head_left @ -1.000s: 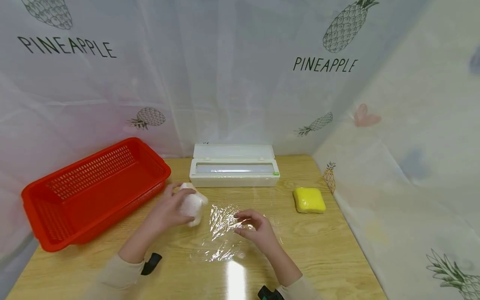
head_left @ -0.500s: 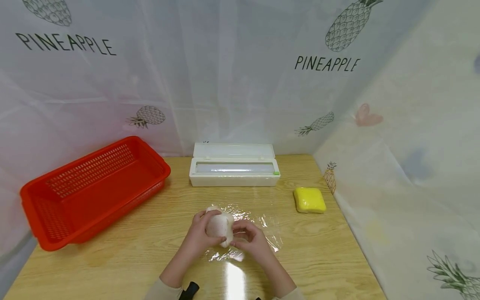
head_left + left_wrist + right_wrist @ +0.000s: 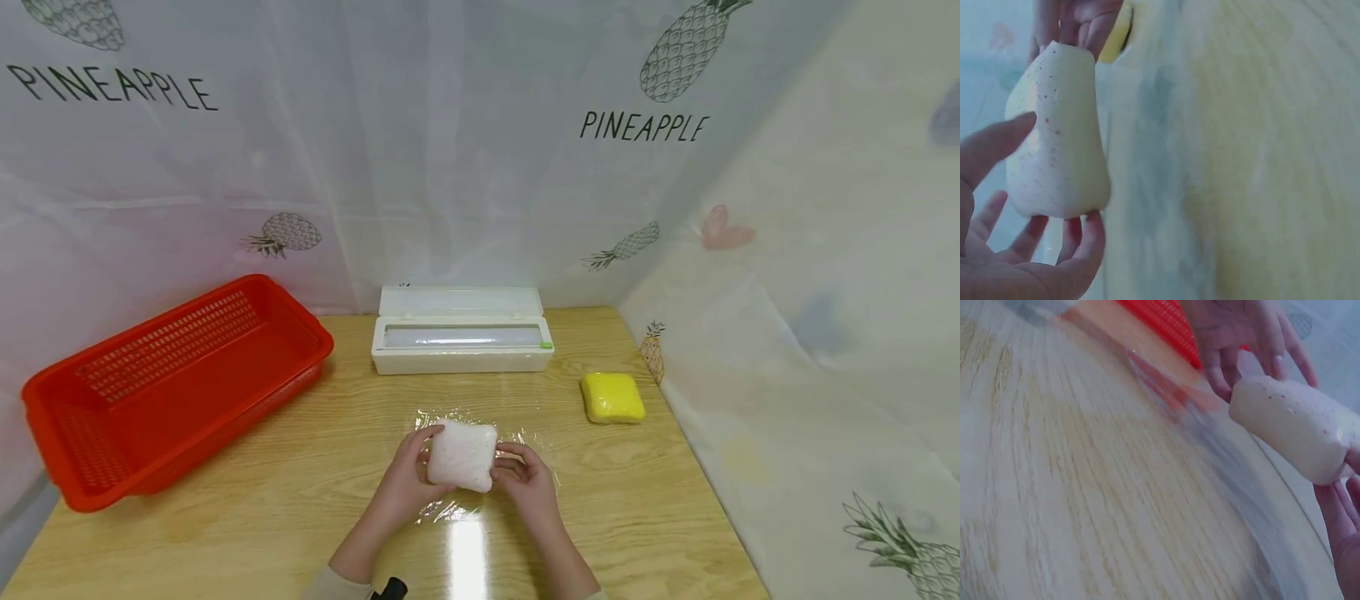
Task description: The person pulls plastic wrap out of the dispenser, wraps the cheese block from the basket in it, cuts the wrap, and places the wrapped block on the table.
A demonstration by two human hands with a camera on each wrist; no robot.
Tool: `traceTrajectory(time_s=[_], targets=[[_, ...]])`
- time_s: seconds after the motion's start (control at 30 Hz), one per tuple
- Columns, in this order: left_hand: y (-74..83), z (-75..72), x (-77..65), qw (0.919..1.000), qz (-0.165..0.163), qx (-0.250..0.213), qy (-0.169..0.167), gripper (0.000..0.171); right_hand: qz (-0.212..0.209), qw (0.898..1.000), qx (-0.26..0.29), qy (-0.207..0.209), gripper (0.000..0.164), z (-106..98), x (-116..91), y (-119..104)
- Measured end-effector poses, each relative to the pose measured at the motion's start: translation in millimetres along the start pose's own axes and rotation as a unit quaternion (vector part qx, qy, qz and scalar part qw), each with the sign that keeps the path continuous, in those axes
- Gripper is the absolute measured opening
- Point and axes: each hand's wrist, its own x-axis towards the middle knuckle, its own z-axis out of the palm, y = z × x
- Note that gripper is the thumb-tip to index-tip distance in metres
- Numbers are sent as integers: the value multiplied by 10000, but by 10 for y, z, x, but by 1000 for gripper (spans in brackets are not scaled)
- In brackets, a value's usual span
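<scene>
A white, pillow-shaped block (image 3: 463, 455) with small reddish specks is held flat face up between both hands, over a sheet of clear cling film (image 3: 433, 510) spread on the table. My left hand (image 3: 406, 479) grips its left side, thumb on one face and fingertips along the edge, as the left wrist view shows. On the opposite side my right hand (image 3: 531, 490) pinches the right edge between thumb and fingers. In the right wrist view the block (image 3: 1291, 419) spans the two hands, and the film (image 3: 1235, 494) lies below it.
At the back stands a white cling film dispenser (image 3: 462, 360) with its lid raised. A yellow block (image 3: 612, 398) in shiny film lies to the right. The red basket (image 3: 288, 388) sits at the left on the wooden table (image 3: 637, 517). Pineapple-print curtains (image 3: 450, 167) hang behind.
My left hand has brought the white block rightward from beside the basket to above the film. My right hand has taken its right edge, and the block has turned its broad face up.
</scene>
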Motion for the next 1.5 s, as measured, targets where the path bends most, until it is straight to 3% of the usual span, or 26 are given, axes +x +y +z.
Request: traceTrajectory(time_s=[0.2,0.33,0.47,0.6,0.9,1.07,1.17,1.3,1.5], targets=[[-118,49,-9,9977,-446,-449,253,82,-173,9997,-120,88,31,-10,0,61],[-191,94,-9,9962,-584,-521,392,84,-11,9995,-311,-9,40,-14,1,84],[-267,142,7,9975,-433,-318,466,81,155,9980,-608,-50,49,-10,8,105],[-323,189,35,9986,-185,-90,486,77,286,9979,-568,104,49,2,9,128],[-403,221,12,9982,-255,-49,544,77,412,9961,-747,213,46,13,10,165],[-413,213,7,9978,-301,-54,580,73,426,9947,-922,173,43,59,-21,-17],[-396,200,5,9971,-499,-18,566,72,414,9924,-1147,150,41,102,-40,-164],[-375,130,-18,9972,-613,100,426,70,439,9910,-1261,13,41,35,27,-58],[-375,-118,-168,9981,-299,541,14,58,284,9908,-1238,-470,39,-325,92,110]])
